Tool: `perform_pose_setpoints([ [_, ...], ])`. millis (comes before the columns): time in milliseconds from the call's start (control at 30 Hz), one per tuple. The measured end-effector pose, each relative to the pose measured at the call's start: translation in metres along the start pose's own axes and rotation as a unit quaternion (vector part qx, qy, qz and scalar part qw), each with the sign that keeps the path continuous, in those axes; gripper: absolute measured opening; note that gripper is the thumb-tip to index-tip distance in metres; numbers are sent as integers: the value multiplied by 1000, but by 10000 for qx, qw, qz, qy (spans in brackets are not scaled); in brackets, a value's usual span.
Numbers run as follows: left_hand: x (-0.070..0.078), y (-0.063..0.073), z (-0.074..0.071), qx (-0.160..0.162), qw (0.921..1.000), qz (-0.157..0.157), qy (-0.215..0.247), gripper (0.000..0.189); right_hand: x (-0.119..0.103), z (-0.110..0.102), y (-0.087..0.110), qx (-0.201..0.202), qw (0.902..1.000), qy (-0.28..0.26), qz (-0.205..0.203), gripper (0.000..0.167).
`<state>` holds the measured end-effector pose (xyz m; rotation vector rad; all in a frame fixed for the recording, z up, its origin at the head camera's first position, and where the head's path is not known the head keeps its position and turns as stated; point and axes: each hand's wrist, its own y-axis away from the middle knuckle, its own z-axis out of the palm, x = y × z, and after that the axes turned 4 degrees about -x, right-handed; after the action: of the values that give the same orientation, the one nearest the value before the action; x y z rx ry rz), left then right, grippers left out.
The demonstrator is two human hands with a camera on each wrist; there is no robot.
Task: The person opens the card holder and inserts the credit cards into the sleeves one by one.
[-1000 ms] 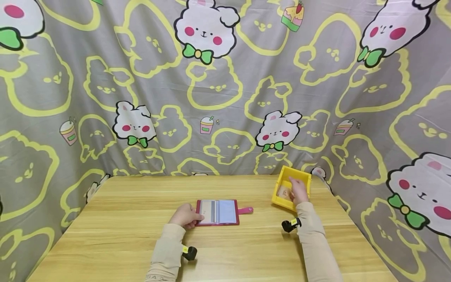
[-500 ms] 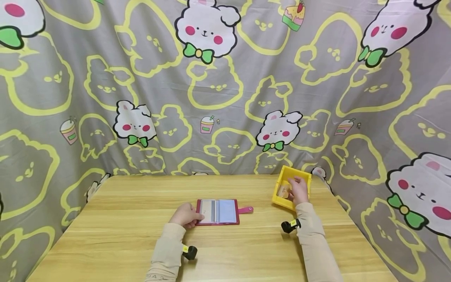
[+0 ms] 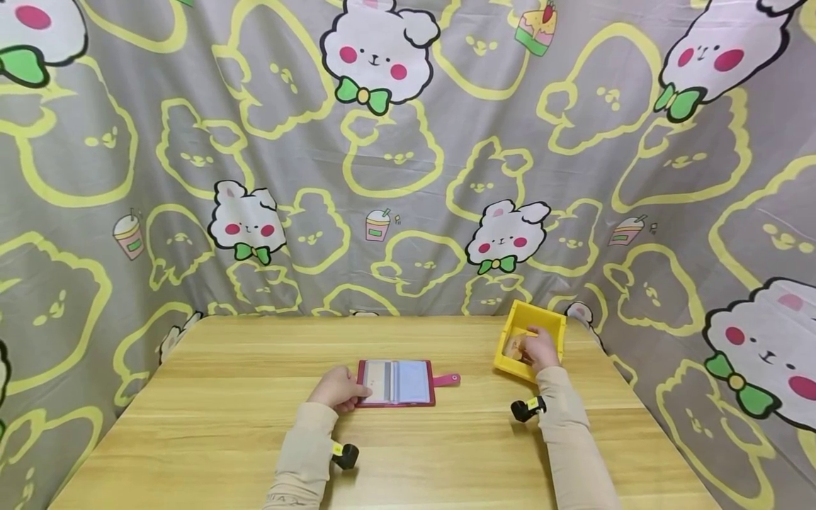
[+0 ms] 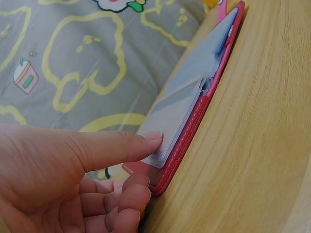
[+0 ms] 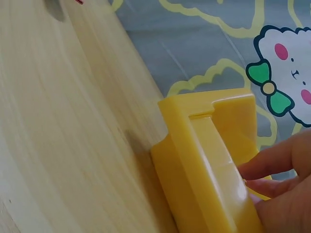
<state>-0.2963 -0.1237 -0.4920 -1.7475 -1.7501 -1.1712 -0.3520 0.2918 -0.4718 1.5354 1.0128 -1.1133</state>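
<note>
An open card holder [image 3: 414,382] with a red cover and clear sleeves lies on the table. My left hand [image 3: 336,388] holds its left edge, the thumb [image 4: 146,141] pressing the sleeve from above and the other fingers curled at the cover's rim. To the right stands a yellow plastic bin [image 3: 535,315] with a tan and orange card [image 3: 515,344] inside. My right hand [image 3: 540,348] reaches into this bin and pinches the card with thumb and fingertips. In the right wrist view the bin wall [image 5: 209,165] hides most of the card.
A pink snap strap [image 3: 446,380] sticks out from the card holder's right side toward the bin. The wooden table [image 3: 421,453] ends at the back and right against a grey patterned curtain [image 3: 408,170]. Black wrist cameras [image 3: 346,456] sit on both sleeves.
My right fingers have come down and closed together on the card in the bin. The left hand and card holder keep their place; the head view has shifted slightly.
</note>
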Motion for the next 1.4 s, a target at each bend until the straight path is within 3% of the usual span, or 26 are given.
perform_pose_setpoints([
  [300, 4, 1, -1, -27, 10000, -21, 10, 31, -16, -13, 6, 87, 9995, -210, -221, 75],
  [467, 5, 1, -1, -37, 10000, -35, -2, 32, -35, -14, 15, 186, 9966, -646, -483, 71],
  [667, 3, 1, -1, -51, 10000, 0, 16, 34, -49, -4, 26, -77, 9925, -1082, -567, 66],
  [800, 2, 1, -1, -47, 10000, 23, 35, 33, -47, 12, 32, -458, 9890, -1222, -691, 63],
  [967, 1, 0, 0, -9, 10000, -38, 65, 30, -37, 39, 36, -929, 9871, -970, -870, 60],
  [1400, 1, -1, 0, 62, 9991, -223, 349, 27, -4, 119, 49, -1859, 9788, 254, -820, 54],
])
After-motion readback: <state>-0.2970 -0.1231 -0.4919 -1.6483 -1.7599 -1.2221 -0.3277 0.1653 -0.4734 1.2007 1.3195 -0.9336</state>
